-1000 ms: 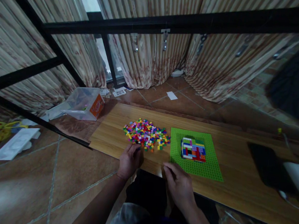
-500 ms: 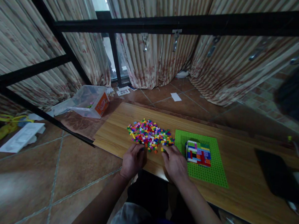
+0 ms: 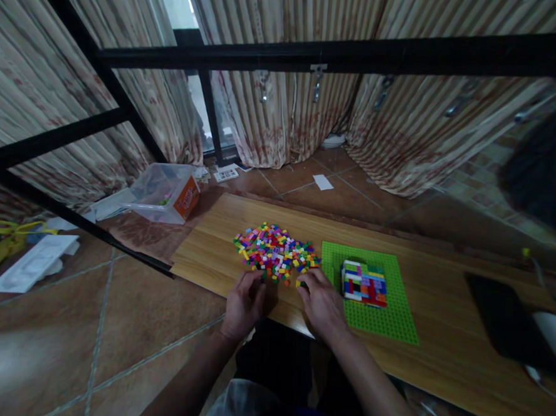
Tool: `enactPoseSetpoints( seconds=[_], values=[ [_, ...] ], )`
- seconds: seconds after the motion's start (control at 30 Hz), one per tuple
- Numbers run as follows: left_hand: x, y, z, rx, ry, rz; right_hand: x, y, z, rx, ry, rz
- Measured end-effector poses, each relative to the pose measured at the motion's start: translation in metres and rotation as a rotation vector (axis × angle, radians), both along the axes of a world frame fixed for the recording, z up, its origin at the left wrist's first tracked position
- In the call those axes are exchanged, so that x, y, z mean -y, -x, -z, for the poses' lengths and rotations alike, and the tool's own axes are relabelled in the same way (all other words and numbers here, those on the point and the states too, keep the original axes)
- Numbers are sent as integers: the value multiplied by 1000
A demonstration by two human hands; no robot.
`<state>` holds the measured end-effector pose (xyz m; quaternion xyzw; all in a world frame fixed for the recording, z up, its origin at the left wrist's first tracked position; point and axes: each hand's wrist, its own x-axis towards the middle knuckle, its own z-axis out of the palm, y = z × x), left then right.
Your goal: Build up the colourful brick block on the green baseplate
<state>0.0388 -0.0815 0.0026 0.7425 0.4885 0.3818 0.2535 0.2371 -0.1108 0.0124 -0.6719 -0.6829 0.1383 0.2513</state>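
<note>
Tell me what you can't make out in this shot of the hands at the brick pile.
Head view only:
- Left hand: fingertips curl under, any brick held is hidden.
- Right hand: fingertips reach the pile of small coloured plastic bricks; grip unclear.
- Clear plastic box: contents too small.
- Black flat object: dim, unidentifiable.

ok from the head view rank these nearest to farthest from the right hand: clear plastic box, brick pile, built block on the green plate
From the right hand:
1. Brick pile, touching its fingertips, just ahead and left.
2. Built block, to its right on the green plate.
3. Clear plastic box, far left on the floor.
</note>
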Motion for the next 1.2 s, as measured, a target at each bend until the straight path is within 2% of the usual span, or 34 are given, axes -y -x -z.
enactPoseSetpoints(
  seconds=[0.1, 0.33, 0.5, 0.57, 0.63, 0.9, 1.1, 1.2],
  values=[
    [17, -12, -7, 95, 73, 28, 10, 2, -4, -103, -49, -46],
    [35, -50, -29, 479, 625, 246, 51, 6, -30, -481, -46, -69],
    [44, -61, -39, 645, 878, 235, 75, 1, -30, -1017, 43, 185],
    [49, -66, -42, 667, 905, 215, 80, -1, -31, -1181, 76, 249],
    [54, -72, -45, 649, 886, 233, 84, -4, -34, -1233, 66, 278],
    [62, -85, -50, 497, 761, 357, 94, -14, -43, -1134, 16, 321],
    [64, -84, -51, 406, 767, 443, 102, -18, -42, -1236, 81, 314],
    [65, -86, -48, 338, 767, 518, 107, -24, -39, -1211, 104, 295]
  ],
)
